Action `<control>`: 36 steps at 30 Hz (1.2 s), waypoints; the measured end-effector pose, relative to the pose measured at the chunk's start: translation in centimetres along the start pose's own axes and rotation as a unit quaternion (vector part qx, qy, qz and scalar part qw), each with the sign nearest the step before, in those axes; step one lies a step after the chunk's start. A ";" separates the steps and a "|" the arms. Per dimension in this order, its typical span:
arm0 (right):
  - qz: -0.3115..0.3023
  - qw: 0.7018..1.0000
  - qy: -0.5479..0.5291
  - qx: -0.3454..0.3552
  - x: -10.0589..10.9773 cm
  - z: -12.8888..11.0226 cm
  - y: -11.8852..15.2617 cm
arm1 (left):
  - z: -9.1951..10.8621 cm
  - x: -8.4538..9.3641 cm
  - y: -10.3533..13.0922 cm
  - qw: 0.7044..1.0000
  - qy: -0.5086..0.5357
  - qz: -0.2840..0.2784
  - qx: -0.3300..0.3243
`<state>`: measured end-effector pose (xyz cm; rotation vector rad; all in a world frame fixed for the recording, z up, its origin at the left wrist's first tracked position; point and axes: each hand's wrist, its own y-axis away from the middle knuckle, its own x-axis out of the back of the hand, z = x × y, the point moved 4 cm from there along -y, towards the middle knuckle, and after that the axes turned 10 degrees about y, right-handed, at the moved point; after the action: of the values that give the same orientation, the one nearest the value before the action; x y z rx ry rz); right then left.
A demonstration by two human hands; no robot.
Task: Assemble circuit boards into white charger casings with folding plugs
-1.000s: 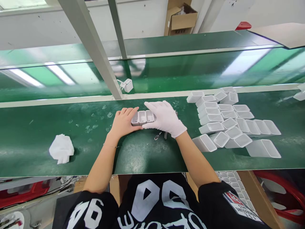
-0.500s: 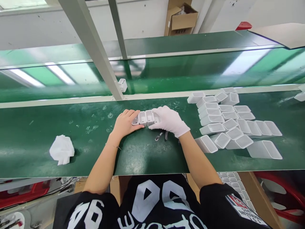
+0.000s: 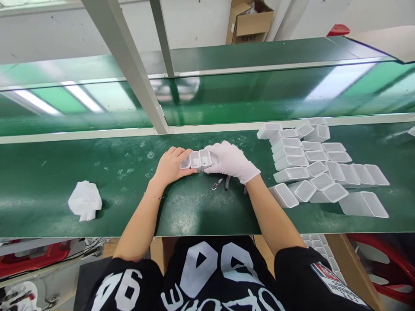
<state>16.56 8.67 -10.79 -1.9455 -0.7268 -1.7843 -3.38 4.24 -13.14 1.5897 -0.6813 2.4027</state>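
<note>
"White casings (image 3: 195, 160), small and open-topped, stand in a row on the green bench (image 3: 201, 211) in front of you. Your bare left hand (image 3: 173, 165) is closed around the left end; your gloved right hand (image 3: 230, 162) is closed around the right end."

"What has just changed?"

"Your right hand has drawn slightly to the right, baring another casing there. At least four show now, side by side. That suggests you are keeping the row together from both ends."

"What can't be made out?"

"Your fingers cover both ends, so the full count is uncertain, and the insides are too small to read. Just in front of your right hand lie a silver-and-black object (image 3: 217, 184) and a dark piece (image 3: 227, 183); their use is unclear."

"And further out?"

"Frosted white sleeves (image 3: 293, 162) lie grouped to your right. Well apart on your left is a crumpled white bundle (image 3: 84, 201), perhaps a glove. On the far green strip (image 3: 233, 108), a small white plug-like piece has slipped from view beside the slanting post (image 3: 131, 65). Another white item (image 3: 412, 131) is cut off at the right edge."
</note>
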 end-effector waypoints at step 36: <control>0.121 0.992 0.022 -0.028 -1.5 -1.5 -0.4 | -0.3 -0.4 0.1 0.998 -0.015 0.051 -0.020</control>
<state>15.10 7.93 -12.12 -1.9306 -0.4102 -1.7086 -3.50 4.33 -13.58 1.6157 -0.8313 2.4241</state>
